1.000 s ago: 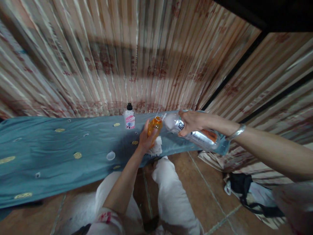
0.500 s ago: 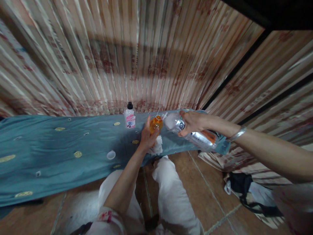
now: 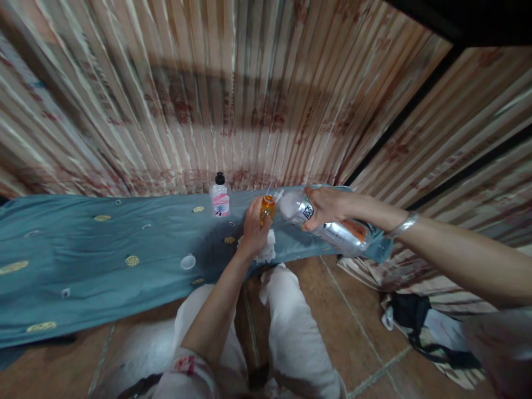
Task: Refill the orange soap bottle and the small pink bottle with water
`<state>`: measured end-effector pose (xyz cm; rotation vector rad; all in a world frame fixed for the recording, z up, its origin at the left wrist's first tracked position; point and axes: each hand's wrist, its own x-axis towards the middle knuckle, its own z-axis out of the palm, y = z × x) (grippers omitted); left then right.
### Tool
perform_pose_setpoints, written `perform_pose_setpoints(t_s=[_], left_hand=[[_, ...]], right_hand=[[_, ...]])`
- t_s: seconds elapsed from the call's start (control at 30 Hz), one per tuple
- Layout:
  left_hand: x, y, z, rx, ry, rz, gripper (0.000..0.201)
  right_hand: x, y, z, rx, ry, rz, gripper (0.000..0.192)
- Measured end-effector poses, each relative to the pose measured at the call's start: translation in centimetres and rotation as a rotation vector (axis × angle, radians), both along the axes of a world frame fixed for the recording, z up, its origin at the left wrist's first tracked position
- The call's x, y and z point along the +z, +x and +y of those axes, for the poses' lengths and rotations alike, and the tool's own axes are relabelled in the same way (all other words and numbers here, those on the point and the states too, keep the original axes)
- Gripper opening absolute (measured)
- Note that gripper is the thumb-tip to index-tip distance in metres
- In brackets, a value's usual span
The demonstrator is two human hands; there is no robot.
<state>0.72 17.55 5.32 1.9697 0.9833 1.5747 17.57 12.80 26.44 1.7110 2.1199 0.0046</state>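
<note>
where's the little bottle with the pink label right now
In the head view, the pink-labelled bottle stands upright at the far edge of the blue cloth, by the curtain, just left of the left hand.

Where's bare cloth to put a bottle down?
Widest free patch: the blue-grey cloth left of the small white round cap, out to its far end. A smaller gap lies between that cap and the pink-labelled white bottle. Crowded at right: left hand on the small orange bottle, right hand tilting a clear refill pouch, crumpled white tissue.
</note>
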Motion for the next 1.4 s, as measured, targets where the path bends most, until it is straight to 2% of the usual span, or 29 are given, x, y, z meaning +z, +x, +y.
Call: perform_pose_setpoints(t_s=[0.27,0.47,0.67,0.97,1.4], left_hand=[[-0.2,0.6,-0.3,0.051,0.017,0.044,0.054],[-0.5,0.9,0.1,0.094,0.040,0.057,0.068],[-0.6,0.7,0.3,0.132,-0.026,0.068,0.074],[-0.5,0.7,0.1,0.126,0.005,0.067,0.067],[-1.2,0.9,0.1,0.127,0.061,0.068,0.065]], right_hand=[[-0.7,0.8,0.6,0.039,0.008,0.007,0.078],[-0.7,0.9,0.6,0.043,0.015,0.018,0.073],[-1.0,1.1,0.7,0.071,0.018,0.004,0.072],[-1.0,1.2,0.8,0.086,0.020,0.001,0.074],[-0.6,0.9,0.5,0.055,0.003,0.031,0.072]])
